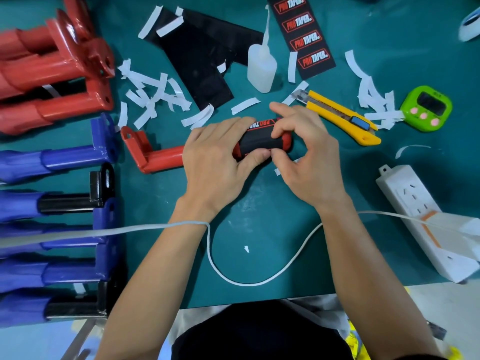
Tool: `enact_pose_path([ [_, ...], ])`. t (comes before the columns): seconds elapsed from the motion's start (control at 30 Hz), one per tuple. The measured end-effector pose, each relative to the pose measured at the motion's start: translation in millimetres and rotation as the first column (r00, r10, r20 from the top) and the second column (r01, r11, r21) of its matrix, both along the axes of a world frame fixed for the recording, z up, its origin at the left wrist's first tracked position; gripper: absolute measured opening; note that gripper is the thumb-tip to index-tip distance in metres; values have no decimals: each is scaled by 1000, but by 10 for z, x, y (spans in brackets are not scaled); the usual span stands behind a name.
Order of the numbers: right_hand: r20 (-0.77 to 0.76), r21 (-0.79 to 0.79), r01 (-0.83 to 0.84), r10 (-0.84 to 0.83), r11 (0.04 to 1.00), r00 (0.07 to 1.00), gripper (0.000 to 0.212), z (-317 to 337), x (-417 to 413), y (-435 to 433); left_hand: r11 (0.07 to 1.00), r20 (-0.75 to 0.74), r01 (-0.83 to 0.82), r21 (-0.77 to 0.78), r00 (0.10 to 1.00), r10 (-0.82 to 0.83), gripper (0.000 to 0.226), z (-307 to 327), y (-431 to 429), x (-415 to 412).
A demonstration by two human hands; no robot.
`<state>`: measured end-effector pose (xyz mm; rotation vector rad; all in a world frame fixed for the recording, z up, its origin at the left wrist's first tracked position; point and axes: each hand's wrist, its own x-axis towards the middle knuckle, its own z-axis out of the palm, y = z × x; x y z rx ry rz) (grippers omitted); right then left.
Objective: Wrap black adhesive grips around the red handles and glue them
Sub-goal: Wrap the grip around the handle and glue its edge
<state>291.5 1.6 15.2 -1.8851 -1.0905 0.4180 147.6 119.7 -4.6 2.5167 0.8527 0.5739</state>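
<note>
Looping across the near part of the green worktop [259, 216], a white cord [259, 283] passes under both forearms. Just beyond it, the left hand [215, 162] curls round the red handle [161, 155], which lies on its side mid-worktop with its bracket end pointing left. The right hand [309, 157] pinches the black grip [259, 139] wrapped on the handle's rounded end, thumb meeting the left thumb at the lower edge.

The step looks like closing the wrap. To do it well, pull the free edge taut, roll the handle so the seam lands straight with red showing evenly at both ends, then press along the seam before any glue goes on.

A yellow utility knife [340, 115] lies just past the right hand, among white backing strips [153, 92]. Farther back stands the only container, a translucent glue bottle [259, 66] with a long nozzle; how much it holds cannot be told. Beside it lies a sheet of printed grips [304, 40].
</note>
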Motion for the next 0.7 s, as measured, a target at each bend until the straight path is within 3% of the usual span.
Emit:
enact_pose_path([
  [0.4,-106,55,5,1,998,994,17,-49,-1,5,1000,-10,-12,1,1000,12,51,3,4,0],
  [0.7,-163,114,114,-95,987,982,14,-135,-74,-19,1000,-50,-22,-3,999,22,56,-4,-9,13],
])
